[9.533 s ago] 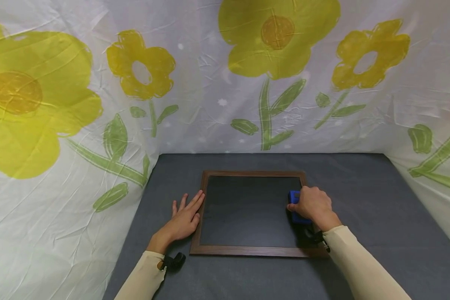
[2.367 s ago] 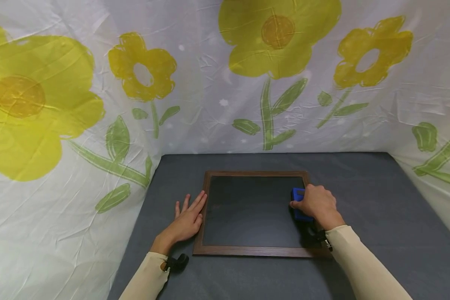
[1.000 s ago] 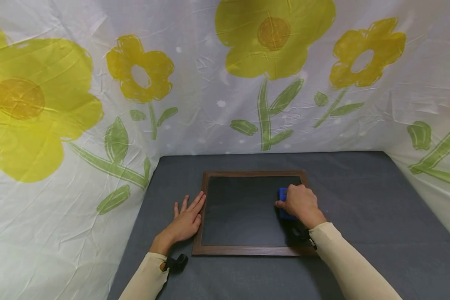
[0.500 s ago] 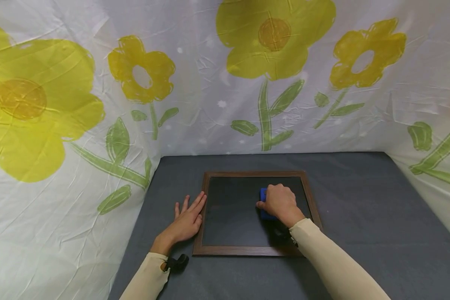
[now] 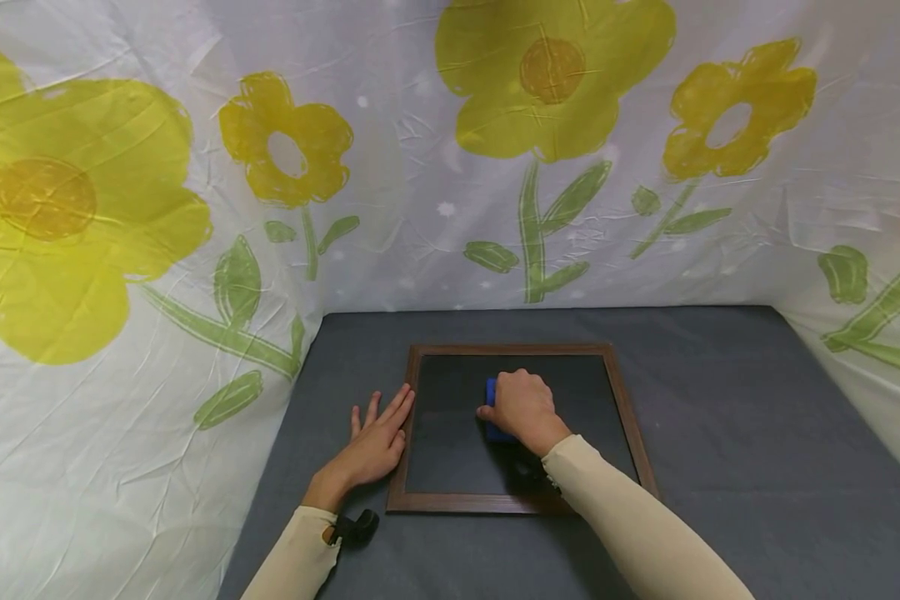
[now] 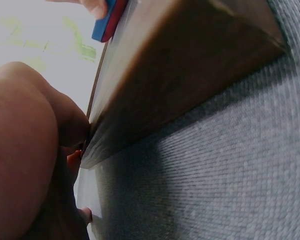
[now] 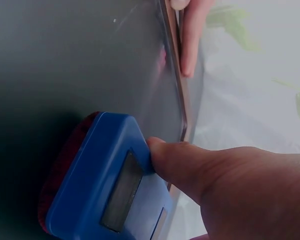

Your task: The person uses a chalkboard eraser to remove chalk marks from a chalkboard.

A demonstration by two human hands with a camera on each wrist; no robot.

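A blackboard (image 5: 450, 450) in a brown wooden frame lies flat on the dark cloth. My right hand (image 5: 523, 408) grips a blue board eraser (image 7: 92, 180) over the middle of the board. In the right wrist view its dark red felt side faces the black surface and the thumb presses its near edge. Faint pale marks show on the board in that view. My left hand (image 5: 373, 446) lies beside the board with fingers spread, its fingertips at the left side of the wooden frame (image 6: 155, 75). The right hand hides much of the eraser in the head view.
Dark grey cloth (image 5: 727, 433) covers the table around the board. White fabric walls (image 5: 405, 233) printed with yellow flowers rise behind and at both sides. A black wrist camera (image 5: 356, 527) sits on the left wrist.
My right hand has moved the eraser leftward from the board's right side to its middle over the last second or so. The left hand and the board have stayed in place.
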